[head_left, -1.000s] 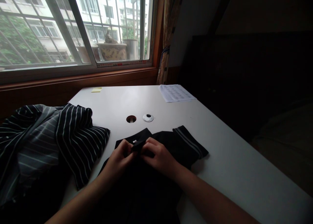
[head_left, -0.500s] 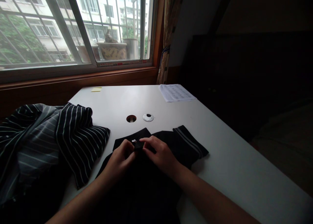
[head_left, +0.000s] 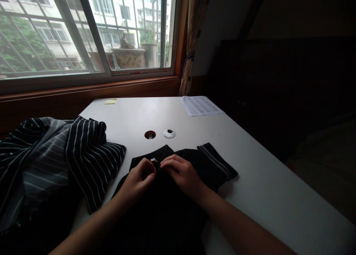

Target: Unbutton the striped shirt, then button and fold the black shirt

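A black shirt (head_left: 167,214) with a collar lies on the white table, its right sleeve edged with grey stripes. My left hand (head_left: 139,176) is closed on the dark cloth at the left side of the neck opening, thumb and fingers pinched. Just across from it, my right hand (head_left: 182,172) has its fingers together on the cloth at the collar's right side. A small white label (head_left: 154,160) shows between the hands, inside the collar. The cloth under the fingertips is too dark to make out in detail.
A striped black and grey garment (head_left: 91,155) is heaped at the left of the white table (head_left: 267,181). Printed sheets (head_left: 202,105) lie at the back right, a yellow note (head_left: 110,101) at the back left. A round hole (head_left: 150,135) and a white ring (head_left: 169,133) sit mid-table.
The fold of dark cloth that stood up between my fingertips has gone down. My right thumb has moved under the fingers, and the white label shows a little more.
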The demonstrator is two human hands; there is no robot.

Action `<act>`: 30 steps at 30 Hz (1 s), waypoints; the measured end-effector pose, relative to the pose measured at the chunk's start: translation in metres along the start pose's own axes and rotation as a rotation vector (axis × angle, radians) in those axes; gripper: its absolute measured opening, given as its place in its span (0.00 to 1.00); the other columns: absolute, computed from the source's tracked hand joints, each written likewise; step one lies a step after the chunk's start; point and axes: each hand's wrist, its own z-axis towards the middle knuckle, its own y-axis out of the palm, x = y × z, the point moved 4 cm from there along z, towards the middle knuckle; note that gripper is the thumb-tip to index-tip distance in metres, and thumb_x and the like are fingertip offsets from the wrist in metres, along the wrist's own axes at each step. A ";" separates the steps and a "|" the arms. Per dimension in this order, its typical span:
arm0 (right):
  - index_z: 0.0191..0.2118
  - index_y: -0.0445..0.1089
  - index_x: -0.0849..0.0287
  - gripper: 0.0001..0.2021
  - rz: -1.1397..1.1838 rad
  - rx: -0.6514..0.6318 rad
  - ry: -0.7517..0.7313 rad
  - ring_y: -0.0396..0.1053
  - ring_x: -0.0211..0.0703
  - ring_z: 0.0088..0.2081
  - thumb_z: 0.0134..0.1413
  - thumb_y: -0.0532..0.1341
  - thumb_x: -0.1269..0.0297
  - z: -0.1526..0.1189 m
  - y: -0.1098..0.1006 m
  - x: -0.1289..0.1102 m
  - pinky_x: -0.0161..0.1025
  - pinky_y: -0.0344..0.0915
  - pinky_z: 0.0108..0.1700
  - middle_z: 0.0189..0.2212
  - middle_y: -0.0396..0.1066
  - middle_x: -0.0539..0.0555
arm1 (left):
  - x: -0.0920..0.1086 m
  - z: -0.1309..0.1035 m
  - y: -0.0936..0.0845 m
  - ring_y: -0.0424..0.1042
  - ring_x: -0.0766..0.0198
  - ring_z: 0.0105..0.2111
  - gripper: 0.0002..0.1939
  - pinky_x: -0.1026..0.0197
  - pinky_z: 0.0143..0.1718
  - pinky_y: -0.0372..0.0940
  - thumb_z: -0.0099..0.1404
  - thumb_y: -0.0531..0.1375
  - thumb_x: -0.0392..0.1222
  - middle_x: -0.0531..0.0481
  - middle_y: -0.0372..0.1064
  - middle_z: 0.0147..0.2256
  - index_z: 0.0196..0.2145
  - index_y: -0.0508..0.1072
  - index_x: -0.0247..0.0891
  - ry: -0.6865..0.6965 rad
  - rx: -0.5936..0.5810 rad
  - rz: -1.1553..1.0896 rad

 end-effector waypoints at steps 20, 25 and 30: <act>0.43 0.74 0.55 0.12 -0.020 -0.017 -0.040 0.72 0.42 0.44 0.60 0.60 0.78 -0.002 0.002 -0.005 0.40 0.70 0.49 0.41 0.72 0.53 | -0.001 -0.003 0.009 0.61 0.64 0.29 0.05 0.63 0.30 0.57 0.59 0.56 0.33 0.55 0.60 0.29 0.31 0.61 0.40 0.078 0.080 0.110; 0.41 0.73 0.55 0.12 -0.035 0.006 -0.024 0.72 0.42 0.44 0.60 0.58 0.79 -0.001 0.001 -0.003 0.40 0.70 0.49 0.41 0.72 0.53 | -0.004 -0.003 0.009 0.63 0.62 0.33 0.08 0.61 0.32 0.58 0.56 0.54 0.30 0.52 0.61 0.33 0.33 0.62 0.40 0.136 0.110 0.236; 0.39 0.73 0.54 0.12 -0.041 0.062 0.005 0.72 0.43 0.43 0.60 0.58 0.79 0.000 -0.002 0.001 0.40 0.70 0.48 0.40 0.72 0.52 | -0.002 0.000 0.005 0.65 0.60 0.34 0.07 0.59 0.36 0.61 0.60 0.55 0.33 0.50 0.63 0.35 0.37 0.64 0.40 0.106 0.107 0.201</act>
